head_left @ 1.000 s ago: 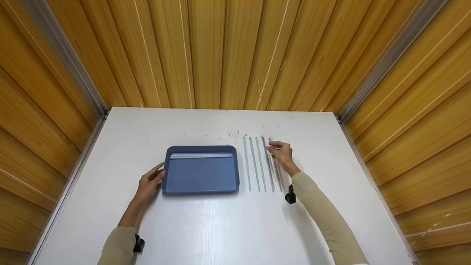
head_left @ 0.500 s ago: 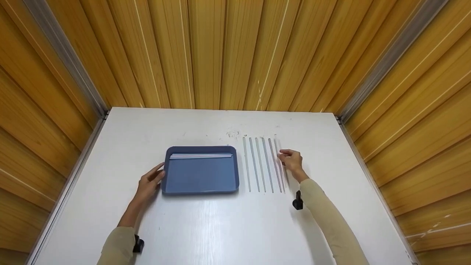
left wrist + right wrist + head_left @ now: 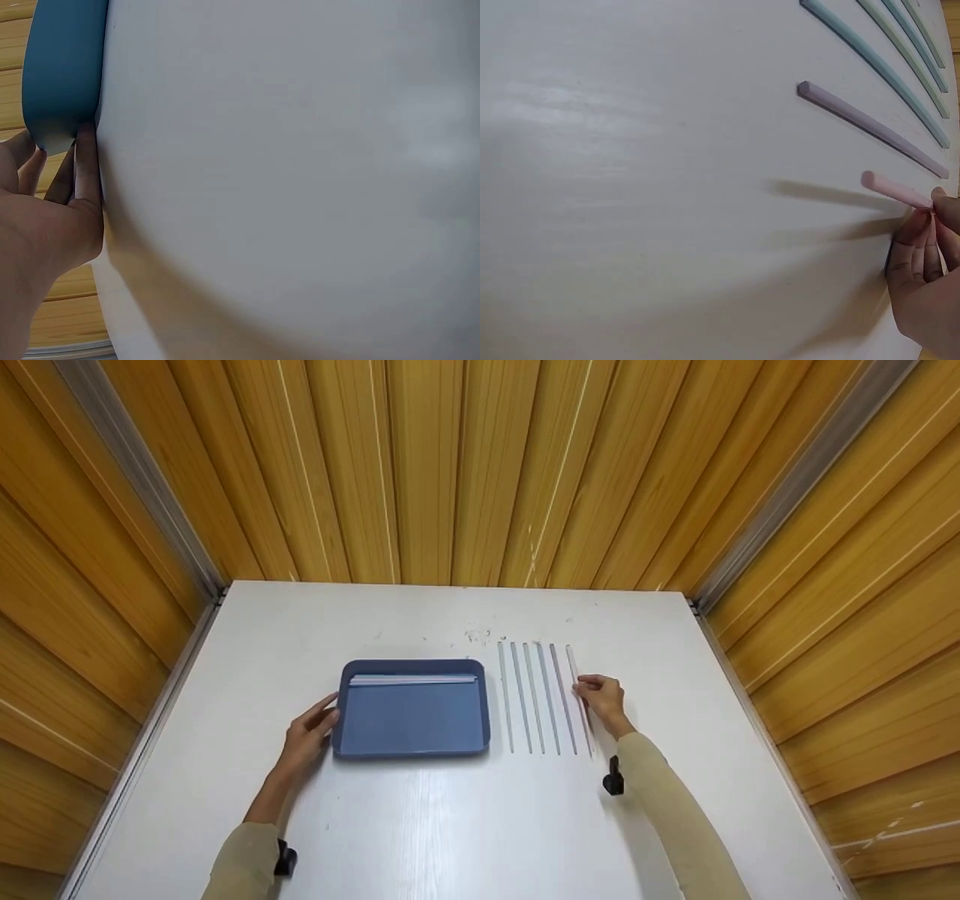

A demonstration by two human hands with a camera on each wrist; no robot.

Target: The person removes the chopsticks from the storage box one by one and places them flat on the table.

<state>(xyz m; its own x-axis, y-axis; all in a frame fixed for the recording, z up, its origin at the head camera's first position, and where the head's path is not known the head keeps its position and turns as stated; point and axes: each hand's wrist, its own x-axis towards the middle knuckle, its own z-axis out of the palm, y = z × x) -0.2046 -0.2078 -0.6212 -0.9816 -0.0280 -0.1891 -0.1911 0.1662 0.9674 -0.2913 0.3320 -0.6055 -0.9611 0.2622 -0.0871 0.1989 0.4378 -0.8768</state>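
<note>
A pink stick (image 3: 894,190) is pinched between the thumb and fingers of my right hand (image 3: 604,700). In the right wrist view its near end is raised above the table, apart from its shadow; the far end is hidden by the hand. A lilac stick (image 3: 870,126) lies just left of it in the head view, beside a row of several pastel sticks (image 3: 529,697). My left hand (image 3: 306,736) touches the left side of a blue tray (image 3: 412,751) with its extended fingertips. Along the tray's far wall lie several pale sticks (image 3: 412,680).
Everything rests on a white table (image 3: 420,825). Dark specks (image 3: 478,636) mark its surface behind the row. Wood-patterned panels (image 3: 420,472) enclose the back and both sides, with grey metal posts in the corners. A black device (image 3: 613,777) is strapped at the right wrist.
My right hand has moved right and slightly nearer with the pink stick, widening the gap from the lilac one. The left hand and the tray stay in place.
</note>
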